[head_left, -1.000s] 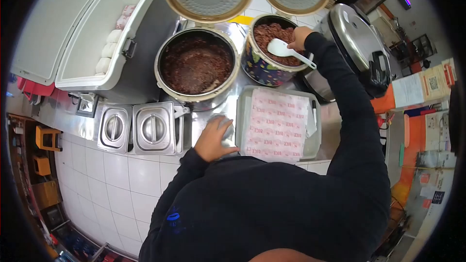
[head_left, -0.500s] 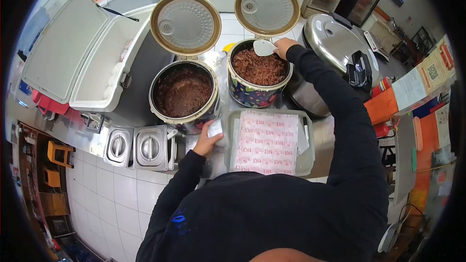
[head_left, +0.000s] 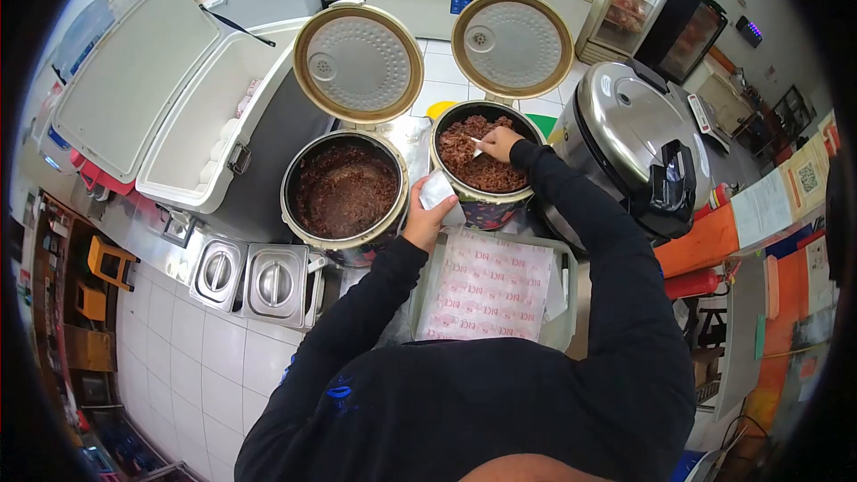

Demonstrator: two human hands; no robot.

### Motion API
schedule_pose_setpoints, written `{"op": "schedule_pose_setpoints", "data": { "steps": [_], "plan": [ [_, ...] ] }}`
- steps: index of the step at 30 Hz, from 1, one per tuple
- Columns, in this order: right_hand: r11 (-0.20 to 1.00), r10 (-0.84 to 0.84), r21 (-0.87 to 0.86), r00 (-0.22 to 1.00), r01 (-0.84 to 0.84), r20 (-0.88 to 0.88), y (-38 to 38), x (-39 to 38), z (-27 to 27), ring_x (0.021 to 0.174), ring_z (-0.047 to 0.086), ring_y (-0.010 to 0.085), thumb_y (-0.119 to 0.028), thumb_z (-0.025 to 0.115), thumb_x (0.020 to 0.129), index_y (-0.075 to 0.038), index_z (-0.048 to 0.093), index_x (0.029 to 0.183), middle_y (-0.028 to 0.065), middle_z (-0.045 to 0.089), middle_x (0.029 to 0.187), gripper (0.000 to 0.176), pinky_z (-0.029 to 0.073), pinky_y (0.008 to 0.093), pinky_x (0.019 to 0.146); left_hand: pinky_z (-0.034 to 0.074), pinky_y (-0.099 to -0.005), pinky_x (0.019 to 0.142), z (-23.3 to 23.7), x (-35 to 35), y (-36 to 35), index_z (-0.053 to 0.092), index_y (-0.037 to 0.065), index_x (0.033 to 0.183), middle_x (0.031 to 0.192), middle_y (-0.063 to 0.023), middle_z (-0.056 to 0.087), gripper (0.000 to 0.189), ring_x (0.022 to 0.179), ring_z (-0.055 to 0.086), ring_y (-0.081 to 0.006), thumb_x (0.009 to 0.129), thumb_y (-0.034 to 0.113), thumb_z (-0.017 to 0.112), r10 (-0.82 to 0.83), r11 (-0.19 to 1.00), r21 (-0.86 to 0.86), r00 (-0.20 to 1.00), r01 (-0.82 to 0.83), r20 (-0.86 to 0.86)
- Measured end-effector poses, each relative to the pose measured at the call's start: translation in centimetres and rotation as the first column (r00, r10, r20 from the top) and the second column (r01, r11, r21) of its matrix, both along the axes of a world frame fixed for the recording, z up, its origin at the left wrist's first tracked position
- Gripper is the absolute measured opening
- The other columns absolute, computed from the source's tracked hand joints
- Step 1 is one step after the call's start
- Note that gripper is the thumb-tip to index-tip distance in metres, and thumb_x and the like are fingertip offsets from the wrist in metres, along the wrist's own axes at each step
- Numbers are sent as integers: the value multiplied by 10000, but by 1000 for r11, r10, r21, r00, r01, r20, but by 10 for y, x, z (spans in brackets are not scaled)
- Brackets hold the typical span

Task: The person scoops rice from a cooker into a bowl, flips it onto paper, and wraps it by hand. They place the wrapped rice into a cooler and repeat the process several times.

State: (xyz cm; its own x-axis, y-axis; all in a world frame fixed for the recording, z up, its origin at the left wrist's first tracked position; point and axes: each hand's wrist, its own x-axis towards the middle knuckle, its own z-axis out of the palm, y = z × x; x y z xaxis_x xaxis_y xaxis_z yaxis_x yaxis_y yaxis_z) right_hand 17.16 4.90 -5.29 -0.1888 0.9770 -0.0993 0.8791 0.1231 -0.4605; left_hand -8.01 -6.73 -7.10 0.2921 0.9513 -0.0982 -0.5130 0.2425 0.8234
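My right hand (head_left: 502, 144) is closed around a white rice paddle (head_left: 478, 150). Its blade is down in the reddish-brown rice (head_left: 495, 176) that fills much of the right rice cooker (head_left: 486, 214). My left hand (head_left: 429, 214) grips a small whitish container (head_left: 438, 188), tilted beside that cooker's near left side; its inside is hidden from me. The left rice cooker (head_left: 295, 225) has its lid up and holds a thinner layer of the same dark rice. Below my hands, printed paper sheets (head_left: 486, 290) lie on a pale tray (head_left: 561, 332).
An open cool box (head_left: 183, 192) stands at the left, with white items inside. Two lidded steel pans (head_left: 275, 278) sit at the counter's near left edge. A large steel cooker (head_left: 629, 112) with its lid down is at the right. Raised cooker lids (head_left: 359, 62) stand behind the pots.
My right hand has lowered the paddle from above the pot into the rice. My left hand has brought the whitish container up and right, close to the right cooker. The view has shifted slightly.
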Motion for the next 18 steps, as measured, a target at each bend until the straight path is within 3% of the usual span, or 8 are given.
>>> {"op": "schedule_pose_setpoints", "data": {
  "steps": [2,8,12,13,14,18],
  "plan": [
    [998,19,-62,999,-22,-46,2,1,1,714,650,283,-375,612,845,-42,712,892,194,671,782,350,490,382,722,477,-316,847,3,-2,0,287,92,1315,1157,-89,507,720,1035,530,-173,753,24,731,-3,999,37,1000,3,-8],
    [992,13,-123,996,-24,-86,1,13,-2,678,636,253,-406,608,847,-37,708,905,179,670,755,386,488,361,702,479,-321,841,51,-5,-3,304,62,1302,1126,-101,519,714,1008,544,-175,744,55,750,97,964,252,994,-83,-42],
    [1000,22,4,987,-21,-161,-13,24,-2,674,625,222,-369,590,870,-23,699,912,162,669,745,365,478,344,677,502,-318,785,74,7,33,300,29,1285,1105,-115,525,729,963,560,-180,739,123,774,196,943,303,965,-137,-173],
    [999,2,32,983,4,-186,-19,26,-1,654,610,195,-348,589,877,-12,690,920,150,667,733,354,472,332,659,498,-323,796,78,13,43,299,6,1273,1086,-119,535,743,969,559,-189,734,161,786,145,959,262,980,-105,-137],
    [998,-18,62,978,32,-210,-24,28,1,635,595,167,-327,588,884,0,682,928,139,664,721,342,465,321,642,491,-329,813,72,22,59,314,-13,1261,1092,-137,542,760,985,558,-204,718,203,800,176,949,292,966,-115,-189],
    [990,-69,104,965,98,-254,-47,31,29,778,647,276,-329,562,882,-29,681,948,172,674,833,329,480,369,733,462,-344,871,23,60,117,366,-62,1221,1114,-197,550,835,1025,554,-256,658,339,834,291,859,511,827,-5,-481]
  ]
}}
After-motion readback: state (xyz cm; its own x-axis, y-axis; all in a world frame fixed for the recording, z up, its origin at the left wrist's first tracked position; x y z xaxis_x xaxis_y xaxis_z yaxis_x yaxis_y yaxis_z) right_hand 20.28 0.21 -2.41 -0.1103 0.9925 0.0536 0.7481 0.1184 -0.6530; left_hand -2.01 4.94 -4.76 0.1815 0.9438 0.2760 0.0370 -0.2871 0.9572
